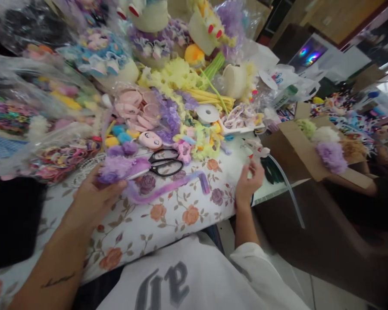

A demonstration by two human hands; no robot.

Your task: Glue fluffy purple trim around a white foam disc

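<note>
My left hand (93, 196) holds a fluffy purple craft piece (118, 168) on the floral tablecloth (168, 215); a purple fuzzy strip (171, 184) trails from it toward the right. Black-handled scissors (163, 164) lie just beyond that hand. My right hand (248, 181) is raised near the table's right edge, fingers pinched near a white glue gun (257, 149) whose translucent stick or cord (287, 187) hangs off the edge. Whether the fingers grip the gun is unclear through blur.
Heaps of pastel craft parts, pom-poms and plastic bags fill the far and left table. A white ribbon spool (207, 113) sits mid-table. An open cardboard box (307, 150) with fluffy balls stands at right. Another person's arm (355, 183) shows far right.
</note>
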